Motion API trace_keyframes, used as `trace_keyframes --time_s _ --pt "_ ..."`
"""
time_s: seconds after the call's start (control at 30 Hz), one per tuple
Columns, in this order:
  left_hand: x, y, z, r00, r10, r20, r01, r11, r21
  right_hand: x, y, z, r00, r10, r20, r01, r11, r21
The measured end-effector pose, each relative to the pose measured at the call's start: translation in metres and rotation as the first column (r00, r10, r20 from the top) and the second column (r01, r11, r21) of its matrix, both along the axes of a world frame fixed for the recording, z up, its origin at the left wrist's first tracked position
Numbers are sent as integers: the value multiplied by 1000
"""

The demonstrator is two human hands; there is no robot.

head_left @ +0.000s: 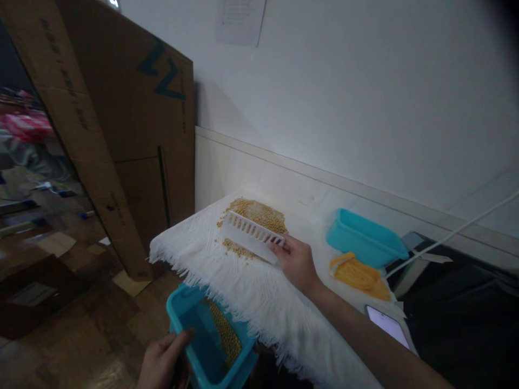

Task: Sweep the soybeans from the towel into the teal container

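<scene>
My right hand [298,265] is closed on one end of a white slotted plastic piece [245,240], held low over the cloth-covered table. Behind it spreads a pile of yellow soybeans [261,213], with a paler patch on top. A few more soybeans [239,249] lie on the near side of the plastic piece. Below the table's fringed edge, my left hand [164,356] grips the left rim of a blue plastic bin [198,329]. Soybeans [227,335] lie along the right side inside this bin. Part of the left hand's fingers is hidden.
A white fringed cloth [259,292] covers the table. To the right are another blue bin [365,237], a yellow mesh bag [359,275] and a phone [387,324]. A tall cardboard box [141,119] stands at the left. A white cable [458,229] crosses the right side.
</scene>
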State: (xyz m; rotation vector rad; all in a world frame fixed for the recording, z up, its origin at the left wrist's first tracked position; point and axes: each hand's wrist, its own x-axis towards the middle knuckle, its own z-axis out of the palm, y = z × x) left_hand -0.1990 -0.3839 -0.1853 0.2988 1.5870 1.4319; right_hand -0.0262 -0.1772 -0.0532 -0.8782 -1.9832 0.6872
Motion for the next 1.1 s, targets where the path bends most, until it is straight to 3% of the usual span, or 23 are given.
trace_keyframes --time_s 0.1,0.3,0.63,0.83,0.97,1.1 --pt "1 0 4 1000 -8 -12 8 1000 -18 -28 -9 0 993 67 -95 -76 992 -100" --pt "1 1 11 999 -13 -44 12 999 -38 -50 -11 -18 995 2 -102 -21 982 -190" --pt "-3 0 -2 1000 -8 29 9 1000 -11 -12 -17 -32 977 -105 -183 46 953 -301" --pt "1 0 7 1000 -8 21 9 1000 -19 16 -14 -33 974 -173 -149 117 938 -327" --pt "5 -2 16 1000 -5 11 5 1000 -21 37 -13 -28 958 -200 -207 100 906 -412" --pt "6 -3 15 1000 -19 -7 18 1000 -22 61 -15 -13 947 -228 -227 93 869 -486"
